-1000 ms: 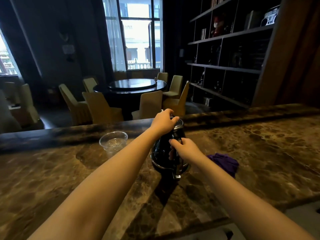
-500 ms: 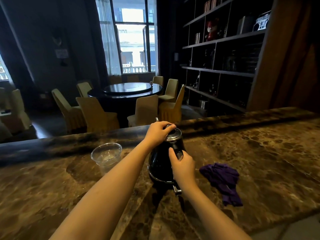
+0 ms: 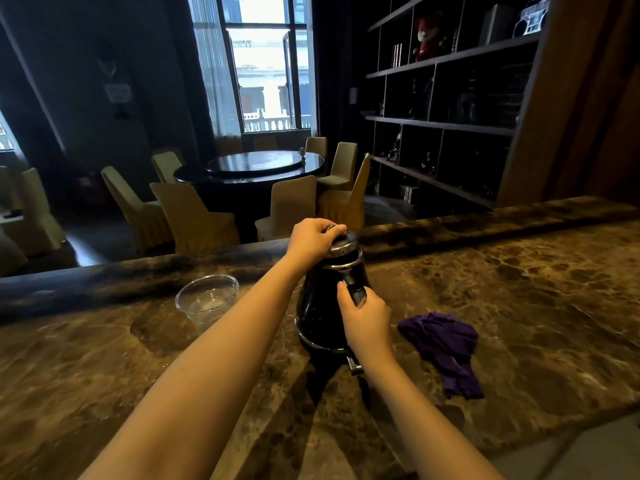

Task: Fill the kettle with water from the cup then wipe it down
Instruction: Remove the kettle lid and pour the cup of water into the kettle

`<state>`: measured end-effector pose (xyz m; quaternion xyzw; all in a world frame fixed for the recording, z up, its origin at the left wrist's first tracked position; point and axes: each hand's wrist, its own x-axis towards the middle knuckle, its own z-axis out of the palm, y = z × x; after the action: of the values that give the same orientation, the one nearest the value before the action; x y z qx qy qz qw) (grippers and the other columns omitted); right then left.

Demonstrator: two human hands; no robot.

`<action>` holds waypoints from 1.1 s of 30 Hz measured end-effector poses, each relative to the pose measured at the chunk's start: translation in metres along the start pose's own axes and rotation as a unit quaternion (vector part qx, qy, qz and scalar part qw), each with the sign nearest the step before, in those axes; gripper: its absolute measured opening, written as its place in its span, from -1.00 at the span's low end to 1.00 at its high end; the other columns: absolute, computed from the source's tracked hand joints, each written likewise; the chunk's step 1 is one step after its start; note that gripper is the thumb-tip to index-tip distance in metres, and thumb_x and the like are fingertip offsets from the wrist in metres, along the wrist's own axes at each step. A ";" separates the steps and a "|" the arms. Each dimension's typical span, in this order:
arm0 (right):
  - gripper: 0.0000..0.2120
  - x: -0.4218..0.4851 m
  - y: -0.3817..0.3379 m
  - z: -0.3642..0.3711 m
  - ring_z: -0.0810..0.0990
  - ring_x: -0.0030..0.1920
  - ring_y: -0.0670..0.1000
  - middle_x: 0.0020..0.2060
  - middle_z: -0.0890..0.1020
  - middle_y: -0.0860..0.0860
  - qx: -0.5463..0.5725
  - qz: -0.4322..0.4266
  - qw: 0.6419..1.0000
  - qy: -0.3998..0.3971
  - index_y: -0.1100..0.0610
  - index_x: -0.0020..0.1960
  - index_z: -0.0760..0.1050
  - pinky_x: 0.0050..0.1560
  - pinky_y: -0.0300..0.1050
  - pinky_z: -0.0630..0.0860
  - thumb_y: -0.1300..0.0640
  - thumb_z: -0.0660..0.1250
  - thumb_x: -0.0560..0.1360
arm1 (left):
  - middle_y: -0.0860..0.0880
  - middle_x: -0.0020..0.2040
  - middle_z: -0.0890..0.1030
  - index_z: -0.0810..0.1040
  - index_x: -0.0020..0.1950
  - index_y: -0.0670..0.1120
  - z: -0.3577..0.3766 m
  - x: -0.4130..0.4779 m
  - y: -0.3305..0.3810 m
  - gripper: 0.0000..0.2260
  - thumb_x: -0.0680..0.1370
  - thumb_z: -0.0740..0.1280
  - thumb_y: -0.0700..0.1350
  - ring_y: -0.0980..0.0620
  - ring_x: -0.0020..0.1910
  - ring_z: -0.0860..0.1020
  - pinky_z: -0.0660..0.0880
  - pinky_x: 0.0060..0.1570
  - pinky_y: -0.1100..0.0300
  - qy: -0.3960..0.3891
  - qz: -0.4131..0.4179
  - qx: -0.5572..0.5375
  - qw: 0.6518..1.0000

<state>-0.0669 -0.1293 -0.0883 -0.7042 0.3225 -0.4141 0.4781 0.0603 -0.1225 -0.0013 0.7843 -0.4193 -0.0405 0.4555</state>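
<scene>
A black kettle (image 3: 320, 306) with a silver lid (image 3: 343, 249) stands upright in the middle of the brown marble counter (image 3: 519, 289). My left hand (image 3: 313, 242) is closed over the lid's knob from above. My right hand (image 3: 367, 318) grips the kettle's black handle on its near side. A clear plastic cup (image 3: 207, 299) stands to the left of the kettle, apart from it; it looks almost empty. A crumpled purple cloth (image 3: 446, 344) lies on the counter to the right of the kettle.
The counter's raised back ledge (image 3: 104, 282) runs behind the cup and kettle. Beyond it are a round dark table (image 3: 249, 168) with covered chairs and a tall dark shelf unit (image 3: 450, 98) at the right. The counter's near edge is at lower right.
The camera has tilted down, so kettle, cup and cloth sit lower in view. My right hand has slid lower on the handle. My left hand stays on the lid.
</scene>
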 end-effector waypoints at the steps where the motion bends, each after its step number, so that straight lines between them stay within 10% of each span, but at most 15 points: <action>1: -0.71 0.000 0.000 -0.001 0.55 -0.33 0.06 -0.41 0.54 -0.01 -0.002 -0.003 1.000 -0.001 0.07 -0.35 0.44 -0.24 0.03 0.51 -0.07 0.25 0.48 | -0.11 -0.05 0.67 0.65 -0.04 -0.13 -0.002 -0.002 -0.001 -0.78 0.53 0.28 -0.04 0.10 -0.14 0.53 0.45 -0.12 0.20 0.016 -0.004 -0.027 0.999; 13: -0.68 0.002 -0.006 -0.001 0.53 -0.29 0.07 -0.40 0.53 -0.01 -0.001 0.004 1.000 -0.012 0.01 -0.39 0.39 -0.24 -0.02 0.45 -0.06 0.23 0.50 | -0.08 -0.07 0.70 0.66 0.00 -0.10 -0.028 -0.077 -0.040 -0.81 0.50 0.33 -0.04 0.03 -0.06 0.63 0.55 -0.02 0.13 0.123 0.012 -0.092 0.988; 21: -0.67 0.002 -0.004 0.003 0.45 -0.38 -0.01 -0.43 0.49 -0.02 0.013 -0.014 1.000 -0.018 0.01 -0.42 0.37 -0.32 -0.12 0.34 -0.03 0.23 0.50 | -0.06 0.11 0.65 0.61 0.12 -0.13 -0.021 -0.173 -0.107 -0.79 0.51 0.31 -0.14 0.16 0.05 0.54 0.35 -0.03 0.60 0.101 -0.039 -0.020 0.994; 33: -0.67 -0.002 -0.006 0.007 0.45 -0.41 -0.04 -0.46 0.48 -0.04 0.006 -0.057 0.998 -0.021 0.06 -0.40 0.38 -0.41 -0.23 0.36 0.02 0.21 0.52 | -0.05 0.17 0.63 0.61 0.13 -0.09 -0.026 -0.202 -0.150 -0.76 0.50 0.32 -0.08 0.06 0.17 0.57 0.42 0.19 0.24 0.048 -0.086 0.067 0.993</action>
<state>-0.0616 -0.1229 -0.0843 -0.7267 0.2697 -0.4279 0.4649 0.0347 0.0701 -0.1626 0.8474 -0.3299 -0.0137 0.4159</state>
